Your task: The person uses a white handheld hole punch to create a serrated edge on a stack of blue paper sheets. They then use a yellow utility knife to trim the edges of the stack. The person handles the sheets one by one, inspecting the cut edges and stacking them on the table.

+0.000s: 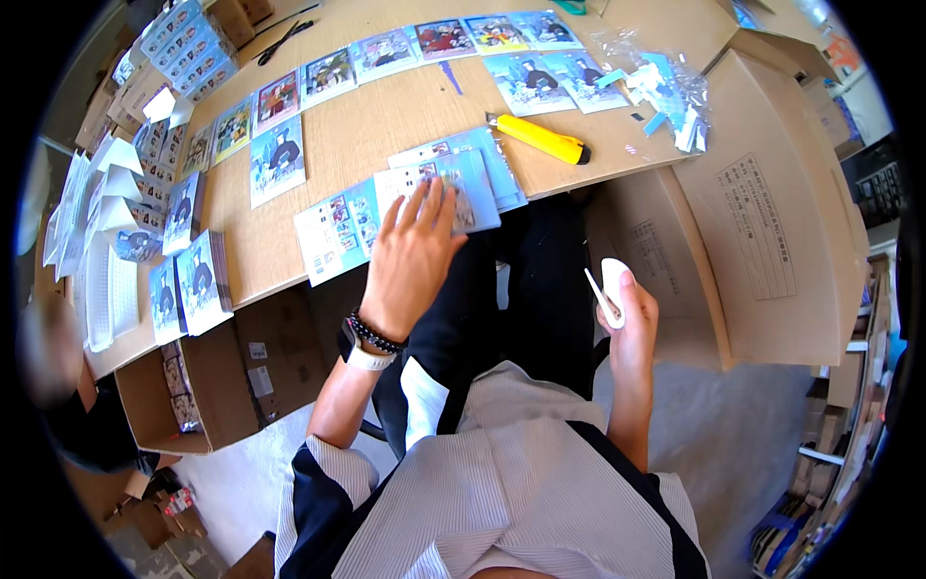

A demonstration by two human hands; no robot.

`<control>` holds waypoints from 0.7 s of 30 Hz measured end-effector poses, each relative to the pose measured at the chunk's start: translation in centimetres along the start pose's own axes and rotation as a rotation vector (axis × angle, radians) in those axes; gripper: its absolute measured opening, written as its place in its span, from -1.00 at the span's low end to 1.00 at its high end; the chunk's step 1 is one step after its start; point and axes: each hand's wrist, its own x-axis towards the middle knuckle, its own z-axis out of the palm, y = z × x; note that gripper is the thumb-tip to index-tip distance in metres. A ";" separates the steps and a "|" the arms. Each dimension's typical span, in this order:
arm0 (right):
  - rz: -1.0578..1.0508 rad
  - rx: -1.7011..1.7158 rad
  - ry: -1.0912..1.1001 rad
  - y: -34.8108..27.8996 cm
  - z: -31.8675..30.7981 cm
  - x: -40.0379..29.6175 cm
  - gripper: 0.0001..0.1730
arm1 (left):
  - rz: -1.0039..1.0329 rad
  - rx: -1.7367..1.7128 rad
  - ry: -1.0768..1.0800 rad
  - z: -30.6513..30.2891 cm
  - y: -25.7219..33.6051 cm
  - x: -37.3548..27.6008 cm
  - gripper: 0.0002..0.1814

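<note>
My left hand lies palm down, fingers slightly spread, on a blue-and-white printed packet at the table's near edge. Another printed packet sticks out to its left. Under and behind the hand, more blue packets overlap. In my right hand, off the table and in front of the cartons, is a small white plastic tool with a narrow slot, perhaps a letter opener. A yellow snap-off utility knife rests on the tabletop, right of the packets.
Illustrated cards line the table's far side. Card stacks and white plastic baskets stand at left. Scissors lie far left. Plastic wrap and scraps sit right, beside large cartons. Another person's arm shows at left.
</note>
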 end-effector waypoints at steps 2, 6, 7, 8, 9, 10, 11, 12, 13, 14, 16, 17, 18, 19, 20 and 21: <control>-0.029 -0.001 0.002 -0.4 -0.1 -0.1 -0.57 | -0.017 0.008 0.035 0.7 0.2 0.2 -0.40; -0.050 -0.019 -0.010 0.0 -0.1 -1.0 -0.58 | 0.000 -0.021 0.022 1.4 -0.5 1.2 -0.23; -0.063 -0.018 -0.042 0.1 -0.1 -1.1 -0.55 | 0.008 -0.030 0.030 1.5 -0.7 1.7 -0.20; -0.088 -0.014 -0.075 0.0 0.1 -1.1 -0.55 | 0.014 -0.043 0.013 2.4 -1.1 2.5 -0.08; -0.107 -0.040 -0.082 -0.1 0.5 -1.3 -0.58 | 0.021 -0.051 0.004 2.9 -1.4 2.8 -0.06; -0.101 -0.068 -0.067 -0.7 1.2 -1.7 -0.60 | 0.028 -0.059 -0.005 3.3 -1.7 3.2 -0.04; -0.096 -0.096 -0.051 -1.3 1.8 -1.8 -0.62 | 0.035 -0.068 -0.015 3.6 -1.9 3.6 -0.01; -0.108 -0.098 -0.092 -1.1 1.8 -1.8 -0.62 | 0.033 -0.060 -0.034 3.9 -2.3 3.7 0.06; -0.120 -0.100 -0.132 -0.8 1.8 -1.6 -0.63 | 0.021 -0.087 -0.030 4.1 -2.7 3.9 0.06; -0.133 -0.101 -0.172 -0.7 1.9 -1.5 -0.63 | 0.010 -0.114 -0.026 4.3 -3.1 4.0 0.07; -0.136 -0.100 -0.234 -0.2 2.1 -1.1 -0.68 | 0.018 -0.134 0.026 4.1 -3.4 4.1 0.06; -0.125 -0.102 -0.253 0.3 2.0 -0.7 -0.69 | 0.033 -0.136 0.037 4.0 -3.6 4.3 0.05; -0.123 -0.089 -0.262 -0.1 2.8 -0.8 -0.75 | 0.046 -0.135 0.046 4.0 -4.0 4.4 0.04; -0.136 -0.105 -0.259 -0.4 3.4 -0.7 -0.76 | 0.061 -0.144 0.055 4.2 -4.1 4.5 0.04; -0.149 -0.121 -0.258 -0.6 3.9 -0.4 -0.78 | 0.067 -0.132 0.068 4.3 -4.1 4.8 0.03; -0.158 -0.132 -0.261 -0.7 4.3 -0.1 -0.79 | 0.071 -0.115 0.077 4.2 -4.1 5.0 0.03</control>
